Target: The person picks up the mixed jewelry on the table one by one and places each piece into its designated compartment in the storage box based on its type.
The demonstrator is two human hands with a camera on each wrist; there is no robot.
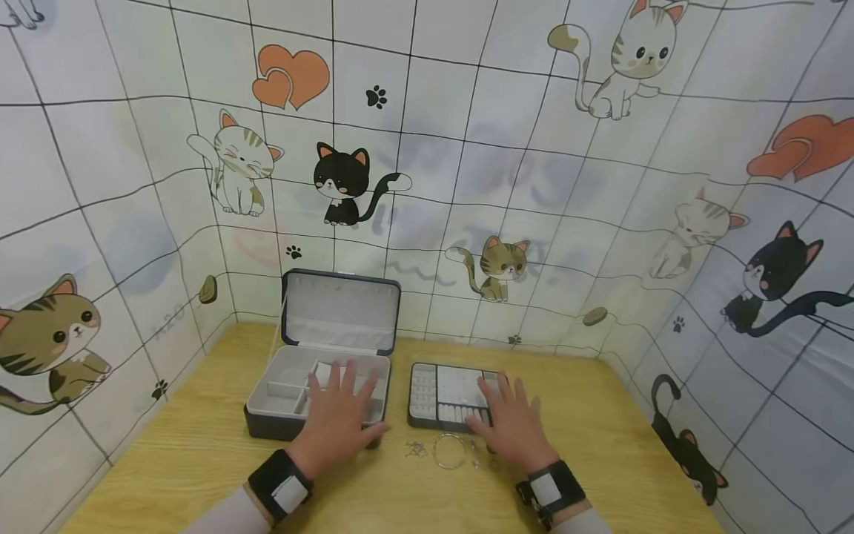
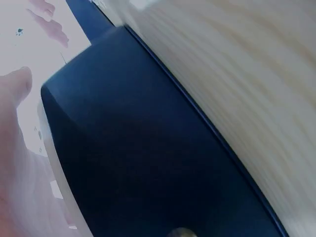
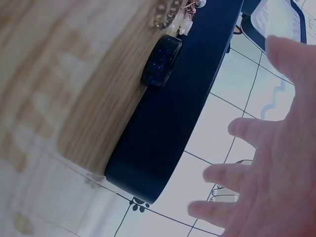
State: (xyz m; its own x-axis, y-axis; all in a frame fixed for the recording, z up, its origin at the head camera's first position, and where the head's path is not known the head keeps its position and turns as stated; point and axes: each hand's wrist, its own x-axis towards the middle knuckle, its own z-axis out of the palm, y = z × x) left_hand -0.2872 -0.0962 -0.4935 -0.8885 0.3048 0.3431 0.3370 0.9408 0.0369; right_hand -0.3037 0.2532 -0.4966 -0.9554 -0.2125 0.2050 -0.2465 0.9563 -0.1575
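Note:
A dark blue jewelry box (image 1: 276,426) with pale lined compartments stands with its lid (image 1: 340,311) raised. My left hand (image 1: 336,421) is spread over the box's front part, fingers straight, hiding some compartments. To the right lies a flat dark-edged jewelry tray (image 1: 423,393) with ring slots and small sections. My right hand (image 1: 515,429), fingers spread, overlaps the tray's right side; in the right wrist view no thing is between its fingers. In front of the tray lie a bangle (image 1: 436,455), a small silvery piece of jewelry (image 1: 416,449) and a thin dangling piece (image 1: 474,454).
A dark glittery band (image 3: 162,60) lies against the tray's side in the right wrist view, near a beaded piece (image 3: 168,14). The wooden table (image 1: 600,445) meets cat-printed cloth walls (image 1: 427,185) at the back and sides.

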